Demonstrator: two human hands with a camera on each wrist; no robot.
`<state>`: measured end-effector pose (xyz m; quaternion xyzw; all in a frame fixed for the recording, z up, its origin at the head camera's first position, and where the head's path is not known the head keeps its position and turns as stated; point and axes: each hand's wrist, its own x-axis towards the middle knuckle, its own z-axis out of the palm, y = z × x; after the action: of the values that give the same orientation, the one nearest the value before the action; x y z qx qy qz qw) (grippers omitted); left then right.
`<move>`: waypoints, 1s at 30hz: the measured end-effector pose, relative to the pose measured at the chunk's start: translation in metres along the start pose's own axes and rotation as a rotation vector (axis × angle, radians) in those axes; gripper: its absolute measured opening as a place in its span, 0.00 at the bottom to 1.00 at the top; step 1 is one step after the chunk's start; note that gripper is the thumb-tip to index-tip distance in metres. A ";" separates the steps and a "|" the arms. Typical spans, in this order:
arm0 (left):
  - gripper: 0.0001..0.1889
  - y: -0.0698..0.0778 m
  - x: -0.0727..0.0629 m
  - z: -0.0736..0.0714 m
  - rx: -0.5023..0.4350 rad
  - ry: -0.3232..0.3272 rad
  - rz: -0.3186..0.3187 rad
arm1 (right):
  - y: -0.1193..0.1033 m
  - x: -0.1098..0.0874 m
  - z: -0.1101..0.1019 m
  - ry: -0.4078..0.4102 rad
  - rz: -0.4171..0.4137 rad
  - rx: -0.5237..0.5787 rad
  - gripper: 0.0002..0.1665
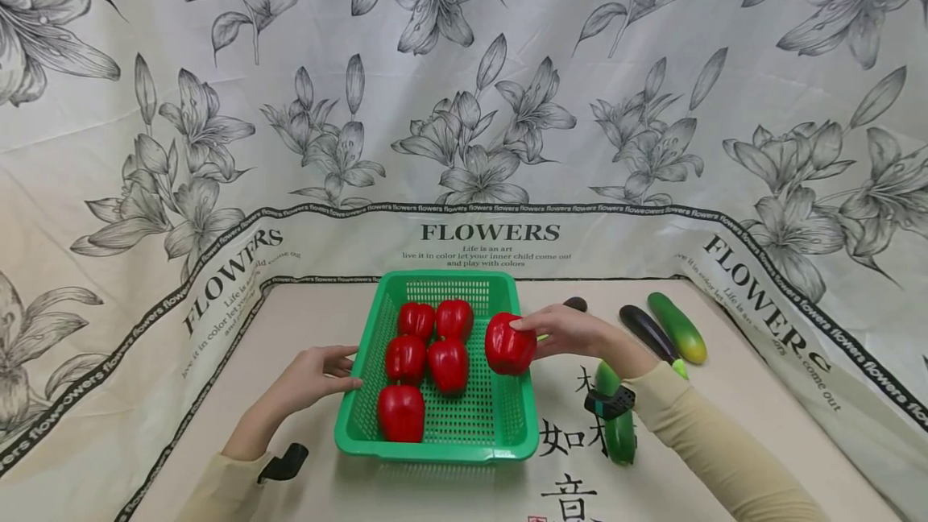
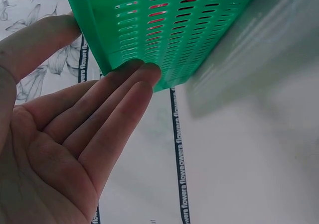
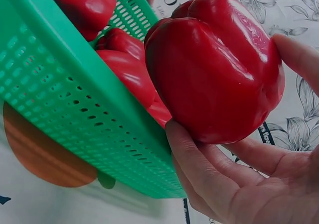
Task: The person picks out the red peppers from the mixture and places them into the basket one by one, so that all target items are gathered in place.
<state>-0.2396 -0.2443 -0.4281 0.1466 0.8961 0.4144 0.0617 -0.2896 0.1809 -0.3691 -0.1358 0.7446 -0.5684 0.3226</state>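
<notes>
A green perforated plastic basket [image 1: 474, 449] holds several red bell peppers [image 1: 406, 359]. Over its right rim, my right hand [image 1: 569, 330] grips another red bell pepper [image 1: 510, 343] between thumb and fingers. The right wrist view shows this held pepper [image 3: 214, 69] above the rim, its lobed end toward the upper left. On the opposite side, my left hand [image 1: 319, 377] is at the basket's left edge. In the left wrist view, the fingers [image 2: 119, 117] of that hand are nearly straight, their tips at the outer basket wall [image 2: 164, 30], with the thumb by the rim.
Right of the basket lie a dark purple eggplant [image 1: 648, 330] and a long green vegetable [image 1: 677, 327] with a yellowish end. Another green vegetable [image 1: 619, 435] lies partly behind my right wrist strap. A dark rounded end [image 1: 576, 304] shows behind the right hand. Flower-printed cloth [image 1: 478, 143] hangs behind.
</notes>
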 end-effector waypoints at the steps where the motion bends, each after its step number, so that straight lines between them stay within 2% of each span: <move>1: 0.33 0.000 0.000 0.000 0.000 0.000 -0.002 | -0.001 0.001 0.001 -0.004 0.001 0.001 0.28; 14: 0.32 -0.004 0.000 0.000 -0.007 -0.007 0.017 | -0.011 0.012 0.015 -0.066 -0.015 -0.008 0.25; 22: 0.32 -0.004 0.000 0.001 -0.007 -0.005 0.005 | -0.011 0.021 0.024 -0.092 -0.013 -0.008 0.22; 30: 0.32 -0.003 0.000 0.000 -0.018 -0.010 0.001 | -0.013 0.028 0.035 -0.092 0.012 -0.042 0.27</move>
<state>-0.2399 -0.2457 -0.4305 0.1486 0.8920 0.4215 0.0674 -0.2910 0.1347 -0.3716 -0.1642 0.7415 -0.5440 0.3568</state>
